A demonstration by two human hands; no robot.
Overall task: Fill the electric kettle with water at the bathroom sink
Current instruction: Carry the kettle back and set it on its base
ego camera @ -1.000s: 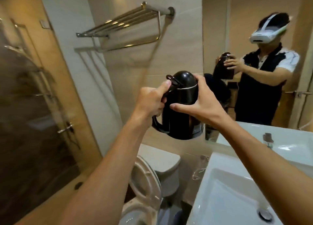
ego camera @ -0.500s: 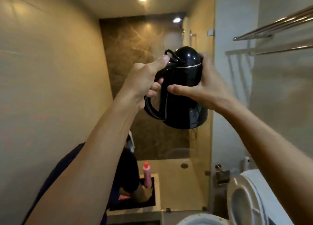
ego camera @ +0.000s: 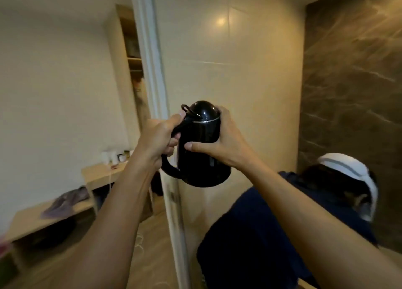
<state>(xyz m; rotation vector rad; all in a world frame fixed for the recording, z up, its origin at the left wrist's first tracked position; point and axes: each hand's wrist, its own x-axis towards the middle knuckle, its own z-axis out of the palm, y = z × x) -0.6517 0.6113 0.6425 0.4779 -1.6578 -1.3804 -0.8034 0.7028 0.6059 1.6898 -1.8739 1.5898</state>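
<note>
**Kettle, black, electric: carried two-handed at chest height**

Item: electric kettle [ego camera: 202, 149], glossy black, domed lid shut, thin silver band under the lid, looped lid tab at the handle side. Held upright in the air in front of the person, clear of any surface.

Left hand [ego camera: 157, 144]: clenched round the upper part of the curved handle, thumb lying along the top near the lid tab. The lower curve of the handle juts out below the fist. This hand appears to bear the weight.

Right hand [ego camera: 219, 145]: wrapped on the kettle body from the far side, thumb across the front, fingers [ego camera: 219, 112] reaching up to the lid's edge. Judged purpose: steadying the vessel and keeping the lid down while it is carried.

Position relative to grip: kettle sits between the two hands, handle to the left, body to the right; base hangs free beneath both.

Surroundings: white door frame [ego camera: 152, 93] directly behind the kettle; tiled wall [ego camera: 239, 71] to the right; wooden bench [ego camera: 65, 210] and a low table with cups beyond the doorway, left. Second person, seen from behind in dark clothing, low at right. No sink or tap in view.

Status, judged: kettle closed, water content not visible; whether filling is done cannot be told.
</note>
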